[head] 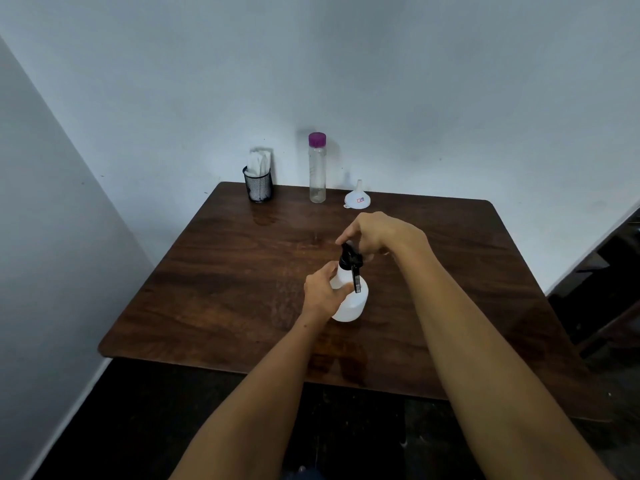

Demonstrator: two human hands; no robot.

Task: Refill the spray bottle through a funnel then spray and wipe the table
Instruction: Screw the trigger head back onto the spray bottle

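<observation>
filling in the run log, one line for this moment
left hand holds spray bottle | right hand grips spray head | funnel unused

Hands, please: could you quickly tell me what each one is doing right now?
Left hand: grips the white spray bottle by its body.
Right hand: fingers curled round the black spray head.

White spray bottle (349,299) with black nozzle (351,259), dark wood-grain table (207,289), clear bottle's purple cap (317,139), white funnel (358,199).
</observation>
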